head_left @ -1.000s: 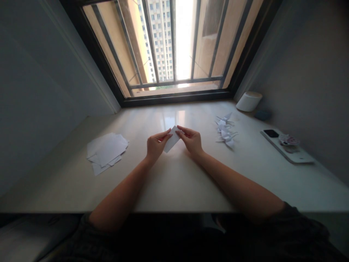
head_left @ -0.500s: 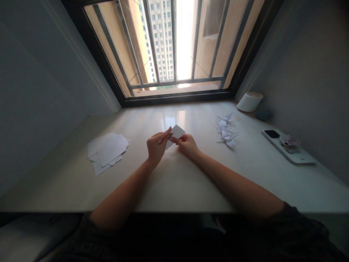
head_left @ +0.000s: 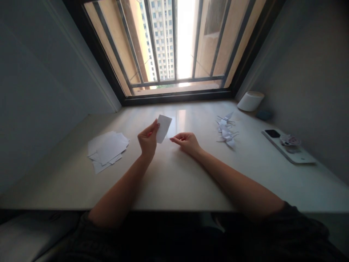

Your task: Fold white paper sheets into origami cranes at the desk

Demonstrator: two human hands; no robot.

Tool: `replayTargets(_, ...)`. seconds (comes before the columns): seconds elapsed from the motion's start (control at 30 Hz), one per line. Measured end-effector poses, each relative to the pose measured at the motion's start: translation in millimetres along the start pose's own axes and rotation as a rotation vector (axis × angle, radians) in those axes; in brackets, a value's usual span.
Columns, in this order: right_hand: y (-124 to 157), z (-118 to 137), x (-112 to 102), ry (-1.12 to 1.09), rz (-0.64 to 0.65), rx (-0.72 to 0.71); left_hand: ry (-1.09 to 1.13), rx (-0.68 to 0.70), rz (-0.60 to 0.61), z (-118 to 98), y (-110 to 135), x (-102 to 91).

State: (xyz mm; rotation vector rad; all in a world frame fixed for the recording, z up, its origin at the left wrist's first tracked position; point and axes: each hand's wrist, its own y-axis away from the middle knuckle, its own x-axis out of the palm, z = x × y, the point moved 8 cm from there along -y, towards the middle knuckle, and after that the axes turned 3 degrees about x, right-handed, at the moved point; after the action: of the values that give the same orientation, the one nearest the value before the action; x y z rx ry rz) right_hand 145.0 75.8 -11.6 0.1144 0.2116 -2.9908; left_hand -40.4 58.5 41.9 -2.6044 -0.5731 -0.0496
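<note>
Just pulled my right hand (head_left: 186, 143) away, so the small white paper rectangle (head_left: 163, 128) is now pinched only by my left hand (head_left: 148, 140), gripped along its lower left edge. Its long axis stands nearly upright, with the top leaning right, and my left hand is clearly the nearer one. My right hand is empty and fairly open, fingers loosely curled, just right of the paper and not touching it. Left of the paper sits a loose stack of white sheets (head_left: 107, 153); well off to its right, a small bunch of paper cranes (head_left: 226, 130).
</note>
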Motion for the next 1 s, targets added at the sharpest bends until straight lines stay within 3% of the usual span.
replayTargets(0.07,-1,0,-1,0.003,-0.010,-0.017,0.074,0.015,-0.100,-2,-9,-12.0)
replayTargets(0.13,0,3,0,-0.046,-0.015,-0.031,0.086,0.030,-0.120,-3,-11,-15.5)
replayTargets(0.27,3,10,6,-0.094,0.021,-0.033,-0.073,0.067,0.064,-10,4,3.9)
replayTargets(0.37,5,12,9,-0.101,0.054,-0.039,-0.192,0.193,0.188,-21,20,19.3)
replayTargets(0.53,5,9,8,-0.122,0.037,-0.015,-0.214,0.251,0.227,-27,24,22.2)
replayTargets(0.73,3,6,10,-0.205,0.054,-0.029,-0.219,0.231,0.220,-24,23,20.8)
replayTargets(0.87,3,7,6,-0.169,0.021,-0.056,-0.229,0.123,0.189,-15,21,18.8)
replayTargets(1.0,3,7,2,-0.101,-0.011,-0.048,-0.217,0.038,0.252,-8,18,22.0)
